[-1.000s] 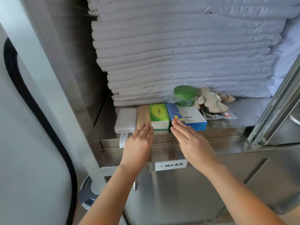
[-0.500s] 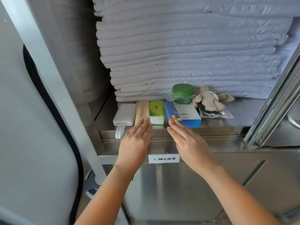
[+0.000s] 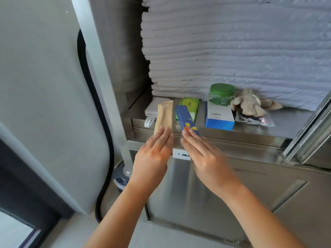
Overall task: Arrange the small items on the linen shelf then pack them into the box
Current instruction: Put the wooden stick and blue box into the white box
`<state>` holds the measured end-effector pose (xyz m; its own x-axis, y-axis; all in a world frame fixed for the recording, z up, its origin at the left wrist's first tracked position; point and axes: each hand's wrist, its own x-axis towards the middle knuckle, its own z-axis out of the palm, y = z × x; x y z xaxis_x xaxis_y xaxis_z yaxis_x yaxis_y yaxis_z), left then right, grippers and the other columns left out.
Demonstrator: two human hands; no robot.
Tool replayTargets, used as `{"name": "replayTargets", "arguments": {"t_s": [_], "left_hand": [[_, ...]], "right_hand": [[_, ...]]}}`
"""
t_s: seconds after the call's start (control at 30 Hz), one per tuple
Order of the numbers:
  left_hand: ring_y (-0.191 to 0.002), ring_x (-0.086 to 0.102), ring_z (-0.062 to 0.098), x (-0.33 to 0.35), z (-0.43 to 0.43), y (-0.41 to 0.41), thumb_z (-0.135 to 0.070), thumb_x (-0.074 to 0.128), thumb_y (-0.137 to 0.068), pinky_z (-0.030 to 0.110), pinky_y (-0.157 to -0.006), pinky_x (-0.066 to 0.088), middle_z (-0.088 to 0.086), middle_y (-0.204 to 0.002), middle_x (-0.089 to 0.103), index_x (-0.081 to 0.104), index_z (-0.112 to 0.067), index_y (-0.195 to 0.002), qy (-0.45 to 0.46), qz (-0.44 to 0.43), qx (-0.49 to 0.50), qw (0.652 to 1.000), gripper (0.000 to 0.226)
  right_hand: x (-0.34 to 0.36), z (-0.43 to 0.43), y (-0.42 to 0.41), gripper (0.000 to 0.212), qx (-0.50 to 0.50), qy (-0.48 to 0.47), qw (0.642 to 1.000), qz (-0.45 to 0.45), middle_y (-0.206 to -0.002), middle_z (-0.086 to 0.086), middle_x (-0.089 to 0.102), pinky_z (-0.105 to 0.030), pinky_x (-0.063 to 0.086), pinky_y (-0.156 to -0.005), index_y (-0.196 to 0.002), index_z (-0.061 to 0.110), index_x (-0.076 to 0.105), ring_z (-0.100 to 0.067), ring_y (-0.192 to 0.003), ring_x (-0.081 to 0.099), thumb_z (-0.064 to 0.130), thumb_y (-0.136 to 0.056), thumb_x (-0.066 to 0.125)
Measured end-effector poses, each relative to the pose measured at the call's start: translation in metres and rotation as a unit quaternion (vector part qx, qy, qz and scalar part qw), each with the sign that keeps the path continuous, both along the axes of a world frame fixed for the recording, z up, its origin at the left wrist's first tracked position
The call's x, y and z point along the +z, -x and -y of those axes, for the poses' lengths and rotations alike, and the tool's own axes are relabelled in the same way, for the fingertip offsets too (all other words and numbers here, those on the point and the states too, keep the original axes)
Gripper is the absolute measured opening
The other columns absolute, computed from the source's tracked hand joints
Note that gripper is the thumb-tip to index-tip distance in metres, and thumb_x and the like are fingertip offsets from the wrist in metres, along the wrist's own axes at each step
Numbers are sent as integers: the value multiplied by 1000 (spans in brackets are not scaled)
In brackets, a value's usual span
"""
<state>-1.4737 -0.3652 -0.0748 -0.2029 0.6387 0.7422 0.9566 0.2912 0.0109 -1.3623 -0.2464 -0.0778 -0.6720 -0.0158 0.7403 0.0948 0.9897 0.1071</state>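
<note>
Stainless steel linen shelf (image 3: 295,120) under a stack of folded white sheets (image 3: 232,51) — in front of that stack the left hand (image 3: 152,154) pinches a flat tan paper packet (image 3: 163,115), the right hand (image 3: 206,158) a slim dark-blue box (image 3: 185,117), both lifted, fingers straight on top, thumbs hidden

I see a brushed steel shelf (image 3: 241,133), matt cloth sheets (image 3: 232,51), a matt paper-like tan packet (image 3: 163,115), a glossy blue carton (image 3: 185,117).

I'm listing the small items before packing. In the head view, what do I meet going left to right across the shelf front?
Power bank → tan packet → slim blue box → white-and-blue box → plush toy.
</note>
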Motion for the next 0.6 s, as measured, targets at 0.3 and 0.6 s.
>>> {"name": "replayTargets", "arguments": {"t_s": [0.3, 0.6], "left_hand": [[-98, 65, 35, 0, 84, -22, 21, 62, -60, 38, -69, 57, 19, -108, 67, 70, 7, -99, 13, -2, 86, 996, 43], [-100, 64, 36, -7, 205, -24, 11, 81, -55, 47, -77, 53, 19, -108, 67, 70, 6, -100, 34, 16, 162, 986, 47]], "right_hand": [[0, 65, 5, 39, 92, 34, 995, 8, -114, -25, 62, -49, 55, -77, -104, -11, 66, -39, -106, 60, -19, -66, 69], [-3, 170, 32, 32, 169, -11, 985, -12, -117, -21, 62, -44, 55, -80, -106, -6, 67, -34, -108, 60, -7, -82, 46]]}}
